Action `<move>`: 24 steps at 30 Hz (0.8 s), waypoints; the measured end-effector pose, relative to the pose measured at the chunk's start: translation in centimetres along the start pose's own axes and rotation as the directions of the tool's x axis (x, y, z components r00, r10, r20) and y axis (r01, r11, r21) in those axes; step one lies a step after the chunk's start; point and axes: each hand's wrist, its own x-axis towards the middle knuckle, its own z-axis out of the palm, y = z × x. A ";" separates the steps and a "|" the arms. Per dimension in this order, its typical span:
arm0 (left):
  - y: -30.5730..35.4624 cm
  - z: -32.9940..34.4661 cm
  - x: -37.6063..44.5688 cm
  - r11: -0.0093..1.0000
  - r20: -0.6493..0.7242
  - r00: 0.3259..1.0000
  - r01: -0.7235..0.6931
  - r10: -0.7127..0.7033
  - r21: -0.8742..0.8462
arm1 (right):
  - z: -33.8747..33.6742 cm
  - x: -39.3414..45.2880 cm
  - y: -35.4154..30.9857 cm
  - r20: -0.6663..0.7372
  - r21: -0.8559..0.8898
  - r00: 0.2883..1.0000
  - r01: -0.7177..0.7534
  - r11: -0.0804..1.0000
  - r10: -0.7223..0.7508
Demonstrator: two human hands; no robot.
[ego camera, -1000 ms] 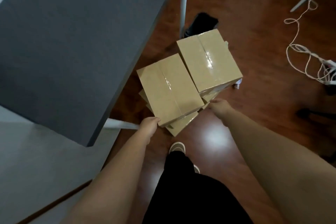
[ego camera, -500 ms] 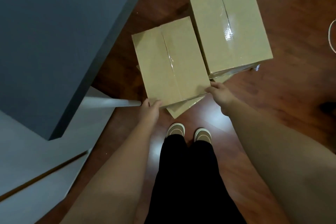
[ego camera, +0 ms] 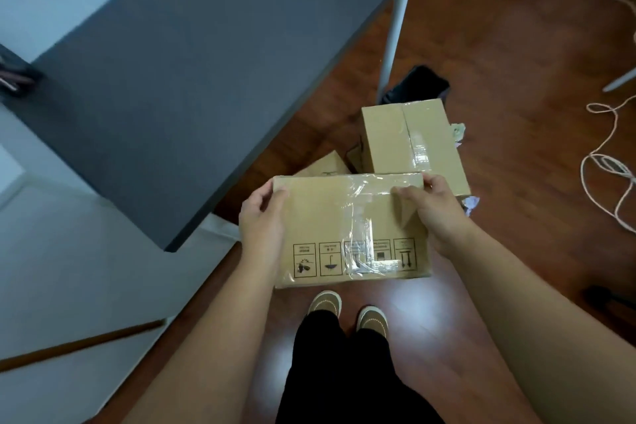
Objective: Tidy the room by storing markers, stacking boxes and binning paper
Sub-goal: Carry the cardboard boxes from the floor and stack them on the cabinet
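Note:
I hold a taped cardboard box [ego camera: 330, 224] in the air above my feet, its printed side face turned toward me. My left hand [ego camera: 261, 220] grips its left end and my right hand [ego camera: 433, 213] grips its right end. Behind it a second taped cardboard box [ego camera: 409, 138] stands on the floor on top of another one. A corner of a lower box [ego camera: 327, 165] shows just beyond the held box. Crumpled paper [ego camera: 459, 132] lies by the standing box's right side, and another scrap [ego camera: 470, 203] sits near my right wrist.
A dark grey table top [ego camera: 206, 62] with a white leg [ego camera: 394, 34] fills the upper left, close to my left hand. A black object [ego camera: 420, 83] lies by the leg. White cable [ego camera: 609, 162] loops on the wooden floor at right. My shoes [ego camera: 347, 310] are below the box.
I have lifted the left box off the pile and tilted it so its side faces me. Both hands moved from its near corners to its ends. The view has pulled back.

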 end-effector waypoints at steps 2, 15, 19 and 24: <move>1.4 0.0 -1.9 0.999 -0.019 0.999 -0.027 0.026 -0.020 | -0.5 -2.2 -2.1 -0.028 -0.025 0.998 0.056 0.998 -0.057; 10.9 -3.7 -15.3 0.849 -0.180 0.917 -0.398 0.356 -0.348 | 0.2 -17.5 -13.2 -0.050 -0.002 0.807 0.590 0.808 -0.589; 12.1 -8.8 -17.5 0.799 -0.278 0.864 -0.497 0.420 -0.339 | 4.4 -21.1 -13.6 -0.081 0.086 0.737 0.676 0.732 -0.671; 11.7 -19.5 -19.4 0.714 -0.469 0.752 -0.630 0.462 -0.306 | 13.2 -26.7 -11.9 0.036 0.225 0.671 0.716 0.660 -0.740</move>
